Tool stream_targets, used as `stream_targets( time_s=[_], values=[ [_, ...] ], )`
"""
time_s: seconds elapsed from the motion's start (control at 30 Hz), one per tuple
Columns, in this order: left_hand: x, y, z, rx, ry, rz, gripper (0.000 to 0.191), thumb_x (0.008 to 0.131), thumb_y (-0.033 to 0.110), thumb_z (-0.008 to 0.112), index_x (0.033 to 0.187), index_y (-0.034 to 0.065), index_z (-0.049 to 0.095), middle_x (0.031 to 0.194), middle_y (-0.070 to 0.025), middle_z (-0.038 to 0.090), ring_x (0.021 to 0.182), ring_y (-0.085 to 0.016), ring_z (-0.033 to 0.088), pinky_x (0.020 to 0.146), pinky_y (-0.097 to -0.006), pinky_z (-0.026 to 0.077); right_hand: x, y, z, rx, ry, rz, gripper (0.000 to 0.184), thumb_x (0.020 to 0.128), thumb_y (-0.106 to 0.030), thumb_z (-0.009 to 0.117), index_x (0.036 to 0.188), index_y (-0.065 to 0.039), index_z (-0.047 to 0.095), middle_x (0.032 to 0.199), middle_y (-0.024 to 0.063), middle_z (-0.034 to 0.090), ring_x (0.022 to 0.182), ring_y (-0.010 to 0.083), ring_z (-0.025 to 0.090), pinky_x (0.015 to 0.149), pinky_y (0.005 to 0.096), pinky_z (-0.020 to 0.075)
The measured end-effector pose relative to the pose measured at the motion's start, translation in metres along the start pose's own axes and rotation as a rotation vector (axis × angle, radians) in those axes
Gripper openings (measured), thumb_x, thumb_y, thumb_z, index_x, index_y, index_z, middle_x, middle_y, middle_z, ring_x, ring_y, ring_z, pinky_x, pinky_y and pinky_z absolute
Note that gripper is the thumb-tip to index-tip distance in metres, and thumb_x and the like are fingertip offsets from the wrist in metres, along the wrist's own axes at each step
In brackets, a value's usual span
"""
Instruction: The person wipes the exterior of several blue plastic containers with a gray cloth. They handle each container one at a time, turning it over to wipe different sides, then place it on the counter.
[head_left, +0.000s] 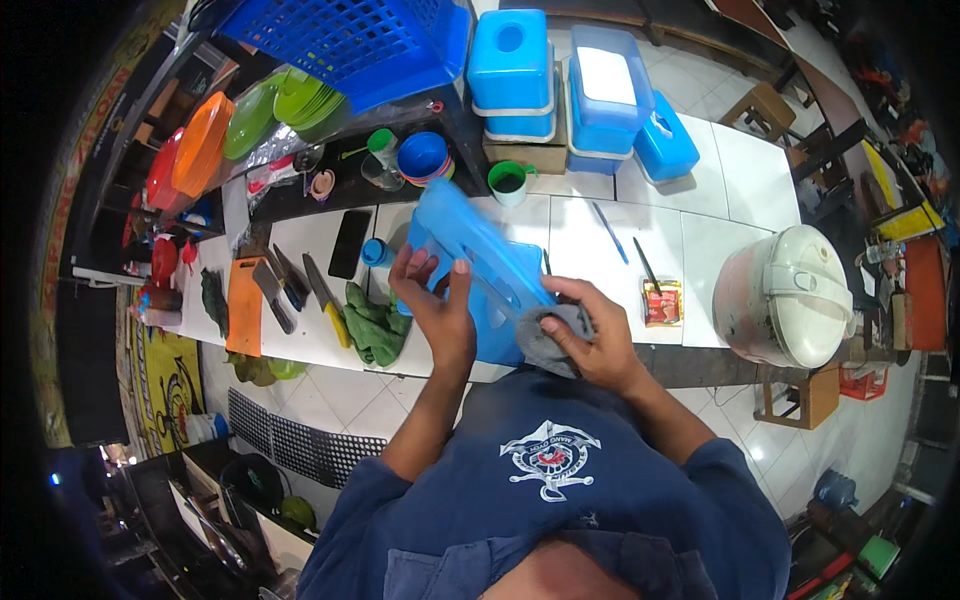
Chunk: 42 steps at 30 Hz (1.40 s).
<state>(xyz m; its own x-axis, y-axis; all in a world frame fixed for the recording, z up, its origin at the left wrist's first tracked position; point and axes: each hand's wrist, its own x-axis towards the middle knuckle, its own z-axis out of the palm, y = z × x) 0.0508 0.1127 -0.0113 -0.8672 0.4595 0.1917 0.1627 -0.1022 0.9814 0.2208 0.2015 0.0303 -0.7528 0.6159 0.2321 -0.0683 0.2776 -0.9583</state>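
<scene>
A translucent blue plastic lid with a slot-like opening is held tilted in front of my chest, slightly blurred. My left hand supports its left side, thumb raised along the edge. With my right hand I pinch a grey cloth against the lid's lower right corner. Beneath the lid, a blue plastic box rests on the white tiled table, partly covered by the lid and my hands.
Left on the table lie a green cloth, a yellow-handled knife, a cleaver, a phone and an orange cutting board. Blue tissue boxes and a cup stand behind. Rightward are a pen, a sachet and a rice cooker.
</scene>
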Motion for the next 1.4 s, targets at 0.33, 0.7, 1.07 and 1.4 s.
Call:
stream_targets(
  time_s=[0.33,0.7,1.07,1.4],
  values=[
    [-0.004,0.01,-0.011,-0.016,-0.641,0.107,0.064,0.096,0.019,0.061,0.149,0.0011,0.031,0.123,-0.016,0.053,0.092,-0.018,0.057,0.088,-0.0341,0.047,0.016,0.013,0.009,0.47,-0.111,0.22,0.029,0.096,-0.018,0.061,0.121,-0.003,0.057,0.106,0.0048,0.063,0.1,0.0126,0.058,0.089,0.027,0.0453],
    [-0.012,0.005,-0.023,0.115,-0.408,0.22,0.038,0.096,0.02,0.061,0.13,0.0044,0.058,0.075,-0.0046,0.06,0.065,-0.011,0.053,0.064,-0.0269,0.045,0.01,0.022,-0.01,0.652,0.04,0.341,0.031,0.096,-0.025,0.061,0.116,-0.004,0.051,0.085,0.0063,0.06,0.067,0.0137,0.06,0.053,0.0292,0.0517],
    [-0.013,0.0,-0.018,0.342,-0.341,0.461,0.025,0.084,0.013,0.073,0.097,0.0033,0.055,0.067,-0.008,0.062,0.055,-0.024,0.058,0.067,-0.0373,0.047,0.002,0.004,-0.01,0.308,-0.117,0.237,0.032,0.088,-0.008,0.067,0.117,-0.003,0.055,0.105,0.0046,0.057,0.099,0.0134,0.055,0.09,0.0287,0.0433],
    [-0.016,0.017,-0.024,0.447,-0.592,0.642,0.024,0.074,0.001,0.071,0.091,0.008,0.055,0.064,-0.0053,0.059,0.054,-0.024,0.056,0.07,-0.0369,0.045,-0.003,0.016,-0.009,0.009,-0.155,0.27,0.029,0.089,-0.009,0.063,0.114,-0.001,0.053,0.101,0.0128,0.061,0.097,0.021,0.06,0.089,0.0332,0.0457]
  ],
)
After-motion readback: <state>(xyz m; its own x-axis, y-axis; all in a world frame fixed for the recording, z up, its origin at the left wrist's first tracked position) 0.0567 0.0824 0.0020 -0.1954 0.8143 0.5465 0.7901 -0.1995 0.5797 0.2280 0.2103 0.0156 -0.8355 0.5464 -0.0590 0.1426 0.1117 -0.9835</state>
